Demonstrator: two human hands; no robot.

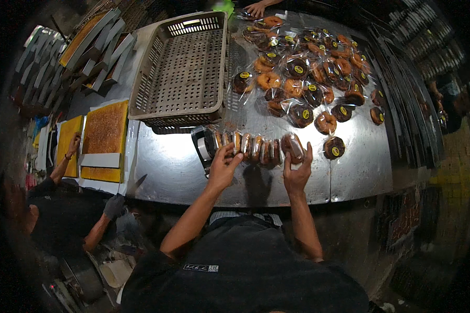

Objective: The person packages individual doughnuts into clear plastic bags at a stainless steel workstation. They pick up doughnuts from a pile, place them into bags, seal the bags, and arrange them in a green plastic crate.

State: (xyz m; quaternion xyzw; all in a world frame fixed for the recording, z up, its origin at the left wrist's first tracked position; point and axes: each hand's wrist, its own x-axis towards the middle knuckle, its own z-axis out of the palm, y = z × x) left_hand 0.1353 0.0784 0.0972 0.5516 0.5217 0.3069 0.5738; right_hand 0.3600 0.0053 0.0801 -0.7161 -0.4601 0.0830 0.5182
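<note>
A row of doughnuts in clear wrappers (255,148) stands on edge along the metal table in front of me. My left hand (223,169) grips at the row's left part from the near side, thumb and fingers around a wrapped doughnut. In my right hand (297,176) is a chocolate-coated wrapped doughnut (293,147), held tilted at the row's right end between thumb and fingers. At the row's left end sits a black holder with a white roll (202,148). Beyond, many wrapped doughnuts (298,70) lie heaped, most with round yellow-and-black labels.
A grey-brown perforated plastic crate (141,107) stands at the back left. Farther left, a co-worker's hand (74,145) touches a yellow-edged sheet cake; a gloved hand (114,206) is nearer. Another person's hand (256,8) reaches in at the far edge. Dark trays (402,104) line the right.
</note>
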